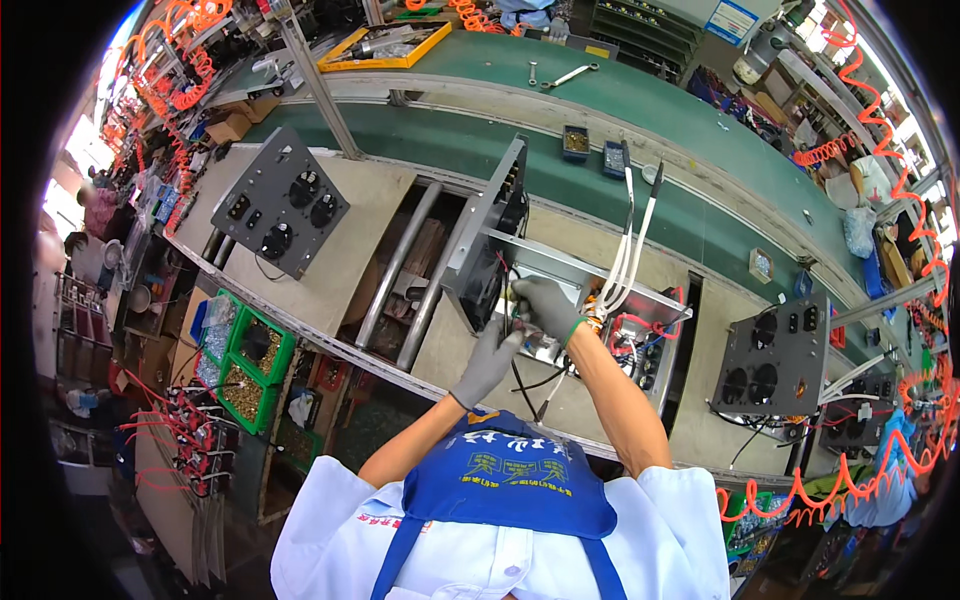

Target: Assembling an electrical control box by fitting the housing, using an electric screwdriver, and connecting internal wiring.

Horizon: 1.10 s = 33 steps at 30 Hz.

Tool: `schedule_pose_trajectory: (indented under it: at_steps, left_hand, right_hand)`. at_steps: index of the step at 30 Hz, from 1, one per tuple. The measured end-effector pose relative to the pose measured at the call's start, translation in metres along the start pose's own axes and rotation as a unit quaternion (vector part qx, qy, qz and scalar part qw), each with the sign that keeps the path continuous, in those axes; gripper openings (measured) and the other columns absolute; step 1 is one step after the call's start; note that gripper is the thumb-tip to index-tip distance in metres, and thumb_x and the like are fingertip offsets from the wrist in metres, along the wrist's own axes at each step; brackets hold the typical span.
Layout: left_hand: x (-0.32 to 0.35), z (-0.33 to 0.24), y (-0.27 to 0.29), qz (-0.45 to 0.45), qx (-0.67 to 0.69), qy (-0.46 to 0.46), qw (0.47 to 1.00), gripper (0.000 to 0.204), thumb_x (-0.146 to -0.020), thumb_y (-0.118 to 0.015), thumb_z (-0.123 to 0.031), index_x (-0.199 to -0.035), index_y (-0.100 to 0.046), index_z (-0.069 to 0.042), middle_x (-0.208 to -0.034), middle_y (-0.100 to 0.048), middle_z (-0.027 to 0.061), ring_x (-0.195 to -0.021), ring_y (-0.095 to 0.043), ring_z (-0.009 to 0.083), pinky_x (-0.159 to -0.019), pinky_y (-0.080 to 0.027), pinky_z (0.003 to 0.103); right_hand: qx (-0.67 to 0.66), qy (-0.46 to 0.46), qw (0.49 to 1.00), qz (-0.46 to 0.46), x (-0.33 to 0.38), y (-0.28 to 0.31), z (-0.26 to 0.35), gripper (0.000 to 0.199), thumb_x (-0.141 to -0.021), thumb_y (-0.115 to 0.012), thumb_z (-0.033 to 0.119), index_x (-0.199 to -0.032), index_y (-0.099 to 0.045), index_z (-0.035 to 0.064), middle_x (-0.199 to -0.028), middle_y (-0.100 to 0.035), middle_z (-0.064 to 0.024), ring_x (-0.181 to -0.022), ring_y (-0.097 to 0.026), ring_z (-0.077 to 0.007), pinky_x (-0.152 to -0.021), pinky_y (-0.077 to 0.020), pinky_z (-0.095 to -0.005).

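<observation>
Deep into the open metal unit [565,262] here, set on the worktop [435,345] straight ahead, with a grey fan panel [268,203] well apart to the left and another fan unit [788,352] off to the right. Tight quarters, and plenty of scope for trouble: dark wires [508,315] crowded beside the upright panel [480,245], easy to mix up or leave half-seated in so cramped a gap. A possible snag, too, from the thick white cables [642,233], looped up over the far rail and likely to tug on their connections if caught by the right forearm [625,400]. Red wires [632,319] bunched close by, exposed to the same accidental pull. Then the black cable [517,378] dangling near the left hand [487,365], loose enough, by the look of it, to get trapped under an edge. On to the fingers: gloved in grey on both sides, close together just beside the panel. On the left, bent in toward the thumb, nearly closed, up against the dark wires; clamped or merely touching, cannot tell. On the right hand [548,305], curled over the unit's interior, tips aimed toward the panel, largely masked by the glove; apart or together, cannot tell, nor anything held beneath.
</observation>
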<state>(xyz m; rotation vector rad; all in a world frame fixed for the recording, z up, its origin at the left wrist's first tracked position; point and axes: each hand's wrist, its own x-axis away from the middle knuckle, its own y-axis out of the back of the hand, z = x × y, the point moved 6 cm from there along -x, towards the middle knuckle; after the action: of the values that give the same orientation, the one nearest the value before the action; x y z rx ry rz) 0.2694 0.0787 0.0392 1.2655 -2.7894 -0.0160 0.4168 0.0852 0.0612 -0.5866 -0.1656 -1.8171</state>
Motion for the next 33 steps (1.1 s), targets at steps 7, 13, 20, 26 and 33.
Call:
schedule_pose_trajectory:
  at_steps: [7,13,20,26,33]
  left_hand:
    - [-0.013,-0.041,0.009,0.023,0.101,0.028,0.994,0.031,-0.104,-0.041,-0.020,-0.127,-0.050,0.001,-0.086,-0.063,0.0080,-0.073,-0.063,0.0143,-0.067,-0.053,0.029]
    - [0.010,-0.002,0.037,-0.125,0.037,0.069,0.989,0.028,-0.105,-0.039,-0.023,-0.109,-0.055,-0.001,-0.075,-0.059,0.0046,-0.067,-0.060,0.0113,-0.061,-0.049,0.027]
    - [0.054,0.092,0.098,-0.168,-0.424,-0.081,0.886,0.034,-0.097,-0.053,-0.024,-0.121,-0.054,0.000,-0.102,-0.063,0.0214,-0.099,-0.062,0.0348,-0.082,-0.051,0.047]
    - [0.059,0.004,0.076,0.037,-0.465,0.094,0.880,0.040,-0.092,-0.059,-0.031,-0.117,-0.061,0.000,-0.111,-0.063,0.0240,-0.106,-0.060,0.0387,-0.086,-0.050,0.047]
    - [-0.026,-0.031,-0.011,0.058,-0.272,-0.139,0.950,0.027,-0.092,-0.057,-0.023,-0.108,-0.066,-0.003,-0.100,-0.067,0.0211,-0.095,-0.064,0.0368,-0.084,-0.049,0.046]
  right_hand:
    - [-0.039,0.077,0.991,-0.104,-0.054,-0.012,0.035,0.026,-0.098,-0.055,0.025,-0.097,-0.067,0.0018,-0.073,-0.059,-0.0012,-0.061,-0.054,-0.0091,-0.055,-0.0462,-0.0257]
    - [0.452,0.294,0.825,-0.168,-0.020,-0.049,0.043,0.035,-0.095,-0.053,0.029,-0.115,-0.065,0.0024,-0.098,-0.065,-0.0230,-0.093,-0.063,-0.0423,-0.081,-0.0506,-0.0472]
    - [0.399,0.254,0.869,-0.143,0.041,-0.019,-0.051,0.039,-0.091,-0.060,0.029,-0.119,-0.064,0.0033,-0.101,-0.065,-0.0208,-0.091,-0.065,-0.0360,-0.081,-0.0514,-0.0451]
    - [0.299,0.168,0.919,-0.194,0.034,0.037,-0.070,0.042,-0.090,-0.061,0.027,-0.120,-0.062,-0.0029,-0.098,-0.070,-0.0221,-0.086,-0.070,-0.0310,-0.078,-0.0545,-0.0375]
    - [0.279,0.178,0.890,-0.315,-0.019,0.082,-0.051,0.042,-0.087,-0.053,0.025,-0.117,-0.064,-0.0025,-0.104,-0.068,-0.0274,-0.099,-0.065,-0.0411,-0.090,-0.0498,-0.0459]
